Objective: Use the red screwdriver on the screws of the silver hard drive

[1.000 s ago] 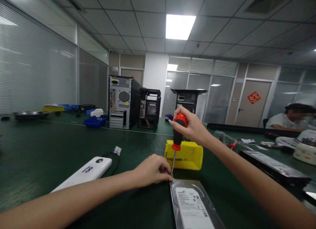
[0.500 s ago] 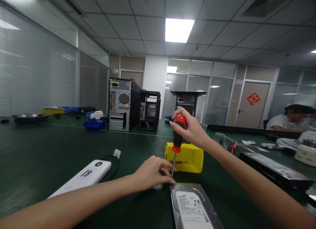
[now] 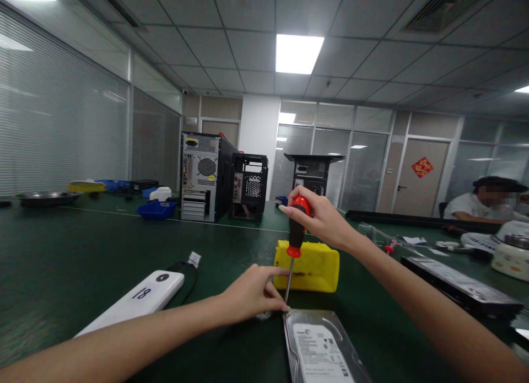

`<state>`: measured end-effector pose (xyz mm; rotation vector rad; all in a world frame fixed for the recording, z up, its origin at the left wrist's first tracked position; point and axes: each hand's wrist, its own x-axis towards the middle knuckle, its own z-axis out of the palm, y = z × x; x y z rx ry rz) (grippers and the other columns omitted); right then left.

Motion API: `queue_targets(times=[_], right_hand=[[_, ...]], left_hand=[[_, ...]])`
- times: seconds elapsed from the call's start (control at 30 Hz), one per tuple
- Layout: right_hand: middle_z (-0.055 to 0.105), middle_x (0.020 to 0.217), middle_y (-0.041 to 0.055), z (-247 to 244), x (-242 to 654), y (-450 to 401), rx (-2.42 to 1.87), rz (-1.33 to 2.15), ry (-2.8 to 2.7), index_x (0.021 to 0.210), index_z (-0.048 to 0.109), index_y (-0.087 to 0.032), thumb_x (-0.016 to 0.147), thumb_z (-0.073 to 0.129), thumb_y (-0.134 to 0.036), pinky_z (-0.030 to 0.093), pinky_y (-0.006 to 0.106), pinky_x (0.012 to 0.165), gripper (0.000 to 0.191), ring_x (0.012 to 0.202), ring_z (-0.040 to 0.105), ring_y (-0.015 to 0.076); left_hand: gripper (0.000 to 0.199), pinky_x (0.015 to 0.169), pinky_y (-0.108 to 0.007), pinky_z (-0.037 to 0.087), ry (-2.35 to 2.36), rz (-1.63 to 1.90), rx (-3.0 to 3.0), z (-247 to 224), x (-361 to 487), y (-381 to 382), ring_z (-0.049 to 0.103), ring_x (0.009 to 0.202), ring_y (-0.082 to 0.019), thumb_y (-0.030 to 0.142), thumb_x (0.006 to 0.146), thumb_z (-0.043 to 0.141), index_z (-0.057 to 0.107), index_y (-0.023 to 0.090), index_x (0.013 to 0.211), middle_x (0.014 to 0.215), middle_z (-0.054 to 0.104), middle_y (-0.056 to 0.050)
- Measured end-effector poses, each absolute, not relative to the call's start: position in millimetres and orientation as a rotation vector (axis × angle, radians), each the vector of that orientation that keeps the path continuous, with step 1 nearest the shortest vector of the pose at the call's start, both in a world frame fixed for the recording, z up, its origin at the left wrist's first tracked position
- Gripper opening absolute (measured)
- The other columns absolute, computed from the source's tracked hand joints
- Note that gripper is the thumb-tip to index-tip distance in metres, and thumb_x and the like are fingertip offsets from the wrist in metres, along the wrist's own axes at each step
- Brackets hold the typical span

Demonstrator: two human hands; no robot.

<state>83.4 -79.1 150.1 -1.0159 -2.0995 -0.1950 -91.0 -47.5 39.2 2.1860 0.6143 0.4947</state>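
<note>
My right hand [image 3: 322, 216] is wrapped round the red and black handle of a screwdriver [image 3: 296, 235], which stands nearly upright with its shaft pointing down. The tip meets the far left corner of a silver hard drive [image 3: 342, 339], lying label up on the green table. At that corner my left hand [image 3: 254, 290] has its thumb and a finger closed together by the tip. Its index finger stretches out beside the shaft. Whatever lies between the left fingertips is too small to make out. Just behind is a yellow plastic bin [image 3: 320, 266].
A white power bank [image 3: 136, 300] marked 18 lies left with a cable. Computer cases [image 3: 202, 176] and a blue bin [image 3: 157, 209] stand farther back. At right are another drive-like unit [image 3: 463, 284], a jar [image 3: 514, 259] and a seated person [image 3: 475, 204].
The left index finger has straightened out along the shaft, where it was curled before. The screwdriver stays at the same drive corner in my right hand, whose thumb has shifted slightly.
</note>
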Motion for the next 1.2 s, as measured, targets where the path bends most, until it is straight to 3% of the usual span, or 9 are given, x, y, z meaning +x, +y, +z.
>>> queue_targets(times=[0.27, 1.2], right_hand=[[0.047, 0.078, -0.0005, 148.2, 80.1, -77.2, -1.046, -0.078, -2.044, 0.102, 0.041, -0.019, 0.082, 0.053, -0.041, 0.038, 0.025, 0.057, 0.032, 0.059, 0.045, 0.0108], [0.045, 0.077, -0.0017, 143.5, 83.5, -74.4, -1.059, -0.022, -2.014, 0.099, 0.038, -0.020, 0.080, 0.055, -0.048, 0.039, 0.025, 0.055, 0.038, 0.061, 0.046, 0.0102]], left_hand=[[0.070, 0.081, -0.030, 0.045, 0.668, 0.499, 2.226, 36.7, -89.0, -47.1, 0.068, 0.080, -0.021, 0.028, 0.071, 0.071, 0.041, 0.013, 0.133, 0.084, 0.074, -0.006], [0.065, 0.082, -0.032, 0.048, 0.541, 0.424, 2.165, 45.7, -93.4, -46.1, 0.068, 0.087, -0.021, 0.018, 0.076, 0.067, 0.039, 0.012, 0.134, 0.091, 0.072, -0.010]])
